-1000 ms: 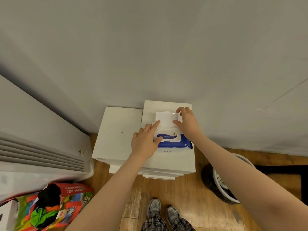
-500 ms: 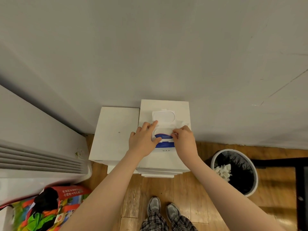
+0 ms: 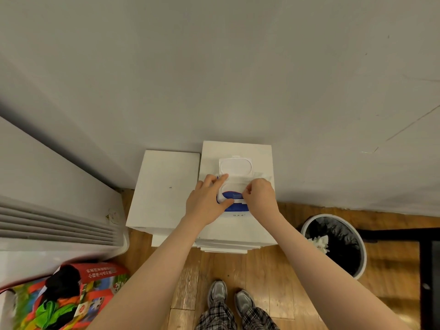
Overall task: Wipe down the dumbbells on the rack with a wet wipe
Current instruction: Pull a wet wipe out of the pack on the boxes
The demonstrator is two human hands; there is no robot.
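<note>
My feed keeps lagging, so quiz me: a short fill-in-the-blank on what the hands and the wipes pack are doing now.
1. The wipes pack lid is flipped ____.
2. The right hand pinches a ____ at the opening.
3. The ____ hand steadies the pack.
4. The pack rests on a white ____.

Missing: open; wipe; left; box

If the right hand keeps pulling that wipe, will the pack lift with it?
Probably, unless held: the wipes pack looks soft and light, and the left hand rests flat on it. The wipe, pinched by the right hand, looks limp, likely to drape.
</note>
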